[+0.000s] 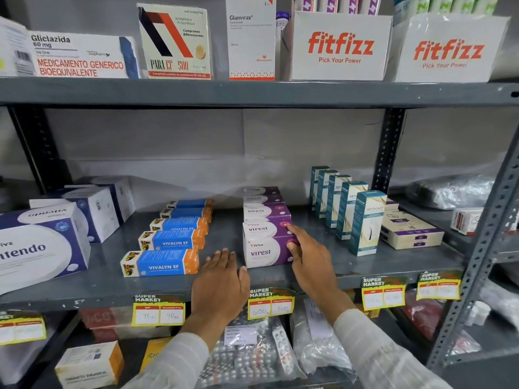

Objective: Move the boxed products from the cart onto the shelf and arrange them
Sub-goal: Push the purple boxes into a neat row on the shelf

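Head view: the left hand point(220, 282) lies flat on the shelf point(224, 279), fingers point(222, 256) together and holding nothing, just left of the front Virest box point(266, 252). The right hand point(309, 259) has its fingers point(292, 233) spread against that box's right end and the box behind it. Vivalyn boxes point(160, 262) sit left of the left fingers.

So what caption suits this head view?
Both hands straighten purple Virest boxes on a pharmacy shelf.
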